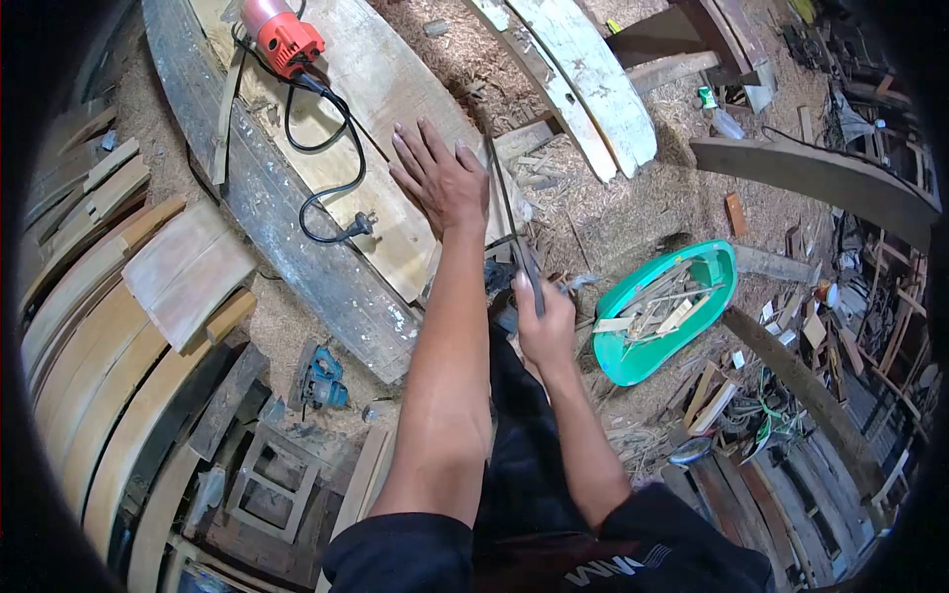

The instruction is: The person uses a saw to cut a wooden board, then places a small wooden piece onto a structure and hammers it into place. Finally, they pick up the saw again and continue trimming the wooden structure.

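My left hand [445, 183] lies flat with its fingers spread on a wide wooden board [395, 79], close to its right edge. Closed around a dark handle, my right hand [547, 321] holds a handsaw [504, 188], its thumb laid along the grip. The narrow blade points away from me and appears almost edge-on, running along the board's edge just right of my left hand. A red power tool [287, 44] rests at the board's far end. Its black cord [348, 124] loops over the wood to a plug [361, 225] near the board's closer end.
A grey, paint-spotted plank [287, 267] lies under the board. On the right, a green basin [647, 368] holds wood scraps. A blue power tool [324, 381] sits on the sawdust-covered floor. Curved wooden pieces [109, 395] are stacked at left, and whitish planks [583, 74] lie ahead.
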Motion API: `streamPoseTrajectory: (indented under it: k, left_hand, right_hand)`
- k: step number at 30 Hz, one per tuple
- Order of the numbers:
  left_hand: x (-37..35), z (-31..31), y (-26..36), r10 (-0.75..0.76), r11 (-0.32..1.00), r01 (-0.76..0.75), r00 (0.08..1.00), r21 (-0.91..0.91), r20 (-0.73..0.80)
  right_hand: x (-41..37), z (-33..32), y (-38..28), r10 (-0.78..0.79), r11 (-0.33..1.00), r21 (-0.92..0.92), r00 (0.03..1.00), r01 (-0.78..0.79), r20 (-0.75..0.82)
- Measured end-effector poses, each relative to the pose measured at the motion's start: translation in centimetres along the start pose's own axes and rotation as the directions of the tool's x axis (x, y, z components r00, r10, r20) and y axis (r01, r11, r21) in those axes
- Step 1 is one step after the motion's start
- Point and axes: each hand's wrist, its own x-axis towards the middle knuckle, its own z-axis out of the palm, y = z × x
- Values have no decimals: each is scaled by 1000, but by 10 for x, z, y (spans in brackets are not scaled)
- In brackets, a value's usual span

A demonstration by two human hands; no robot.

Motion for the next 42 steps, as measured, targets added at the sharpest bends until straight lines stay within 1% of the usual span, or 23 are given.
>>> streamPoseTrajectory:
  k: [2,3,6,7,10,11,14,17,19,21,23,24,26,27,30,31,34,35,37,39,42]
  left_hand:
    - [-2,2,-2,-4,1000,4,1000,-20,-5]
    - [-3,1,-2,-2,1000,2,1000,-21,-4]
    - [-4,0,-2,-15,1000,15,1000,-19,3]
    - [-1,1,0,-13,1000,13,1000,-22,4]
    - [0,2,0,-19,1000,20,999,-11,26]
    - [3,2,0,-18,1000,18,1000,-17,18]
    - [-2,-1,0,-17,1000,17,999,-22,27]
    - [-2,-3,1,-23,999,24,999,-25,31]
    - [-1,-3,2,-28,999,29,999,-29,39]
    - [-3,-1,2,-26,999,27,999,-31,40]
    - [1,0,1,-33,999,34,999,-29,28]
    - [-1,-2,1,-30,999,31,999,-28,33]
    - [1,-4,2,-24,999,25,999,-38,26]
    - [1,-5,2,-25,999,26,999,-45,25]
    - [-1,-5,3,-32,997,34,999,-63,35]
    - [0,-5,3,-36,997,39,999,-70,40]
    - [0,-5,2,-35,996,38,999,-83,37]
    - [-2,-5,2,-35,998,38,998,-58,43]
    - [0,-5,2,-32,999,32,999,-14,38]
    - [1,-6,2,-34,999,35,999,-26,39]
    - [-1,-5,3,-35,999,36,998,-26,51]
  right_hand:
    - [-4,-2,2,29,999,27,1000,-29,2]
    - [8,0,-1,22,1000,11,999,-22,25]
    - [52,12,-20,-29,994,-103,1000,27,-12]
    - [48,9,-25,13,995,-98,1000,-11,24]
    - [-1,-4,-2,-1,1000,7,1000,1,24]
    - [-12,-9,-9,-8,1000,5,1000,8,0]
    - [10,-11,-19,55,992,-116,996,-47,72]
    - [42,5,-26,-19,995,-102,999,22,33]
    - [33,-1,-27,-82,989,-125,996,83,18]
    - [-3,-17,-19,3,995,-96,999,0,35]
    - [-6,-20,-17,44,996,-81,998,-40,45]
    - [-1,-18,-19,39,995,-95,998,-34,47]
    - [36,-6,-28,7,994,-114,999,-2,48]
    - [49,0,-38,-21,994,-110,1000,23,19]
    - [36,0,-34,-36,995,-92,999,39,36]
    - [20,-8,-27,-51,989,-136,998,55,32]
    - [-12,-19,-24,53,994,-98,998,-49,41]
    - [-4,-18,-22,27,992,-125,998,-20,50]
    - [27,-7,-28,15,994,-108,999,-10,48]
    - [48,4,-38,25,994,-108,999,-22,23]
    - [15,-3,-23,-66,993,-96,998,65,-7]
